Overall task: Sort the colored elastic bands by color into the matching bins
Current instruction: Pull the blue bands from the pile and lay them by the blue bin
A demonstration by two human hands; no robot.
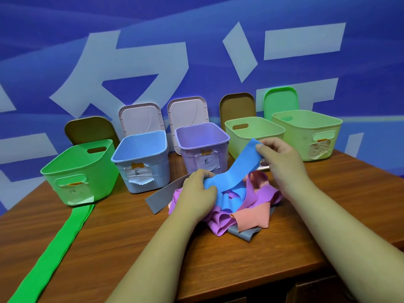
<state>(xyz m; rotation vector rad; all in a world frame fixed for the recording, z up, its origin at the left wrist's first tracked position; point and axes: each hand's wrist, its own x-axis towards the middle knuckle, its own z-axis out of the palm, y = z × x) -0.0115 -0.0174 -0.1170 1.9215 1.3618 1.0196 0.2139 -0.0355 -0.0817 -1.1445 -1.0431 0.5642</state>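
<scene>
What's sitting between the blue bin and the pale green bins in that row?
The purple bin, between the blue bin and the nearer pale green bin, with its lid propped behind it. The head view shows it.

Band [236, 173] blue; table [122, 232] brown wood-grain.

A wooden table [120, 232] stands before a blue wall [65, 29] (large pale characters across it).
</scene>
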